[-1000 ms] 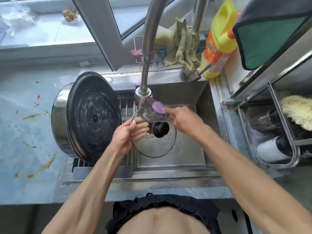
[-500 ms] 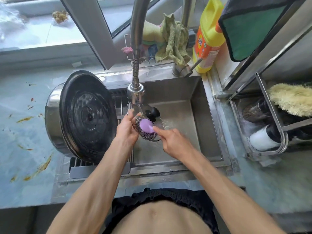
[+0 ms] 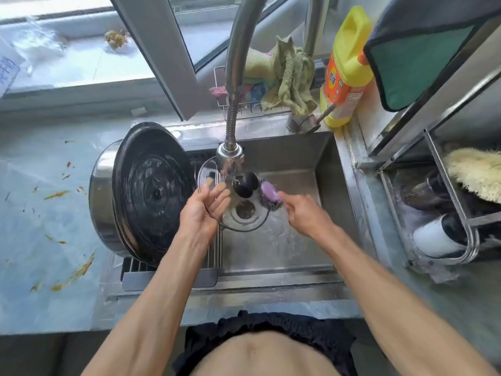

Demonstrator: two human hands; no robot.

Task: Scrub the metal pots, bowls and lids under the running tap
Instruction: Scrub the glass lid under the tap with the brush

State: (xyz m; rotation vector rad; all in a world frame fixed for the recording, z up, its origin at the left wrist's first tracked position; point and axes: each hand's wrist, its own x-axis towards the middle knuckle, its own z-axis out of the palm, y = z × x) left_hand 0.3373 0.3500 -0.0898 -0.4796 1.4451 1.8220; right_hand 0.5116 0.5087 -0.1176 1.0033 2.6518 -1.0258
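My left hand (image 3: 202, 210) curls round the glass lid (image 3: 245, 221) rim under the tap (image 3: 230, 158), right hand (image 3: 305, 213) pinching the steel scrubber (image 3: 268, 195) beside its knob (image 3: 245, 184); better keep the lid tilted into the stream.

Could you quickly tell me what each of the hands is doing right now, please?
Left hand: holds the glass lid by its rim.
Right hand: grips the steel scourer.

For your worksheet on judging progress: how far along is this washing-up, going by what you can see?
Done: unclear; nothing visibly finished. In hand: the left hand holds the glass lid under the tap while the right hand works the steel scourer at it. Left: the big metal pot beside the sink, apparently waiting.
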